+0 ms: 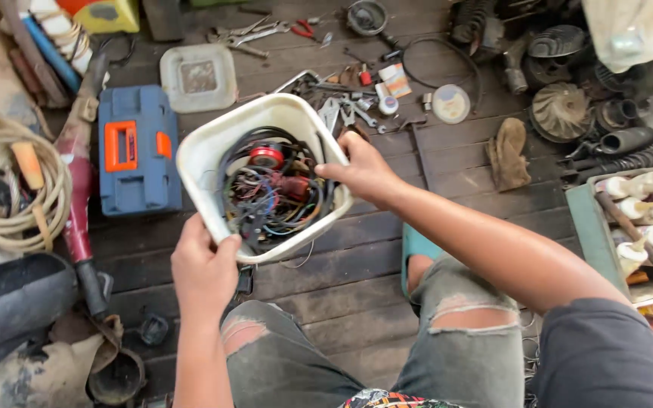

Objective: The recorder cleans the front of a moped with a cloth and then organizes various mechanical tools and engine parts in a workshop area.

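Observation:
A white square plastic tub [199, 155] is held up above the dark wooden floor, tilted toward me. Inside lies a tangle of black and coloured wires [270, 200] and a red round part [266, 156]. My left hand [204, 270] grips the tub's near rim at the lower left. My right hand [364, 170] grips the right rim, thumb over the edge. My knees in torn grey jeans [462, 325] are below.
A blue and orange tool case [139, 149] lies left of the tub, with a coiled rope [9, 181] and red tool [77, 204] beyond. Wrenches, pliers and small parts [349, 106] lie behind. A green tray of bottles [644, 219] is at right, engine parts at upper right.

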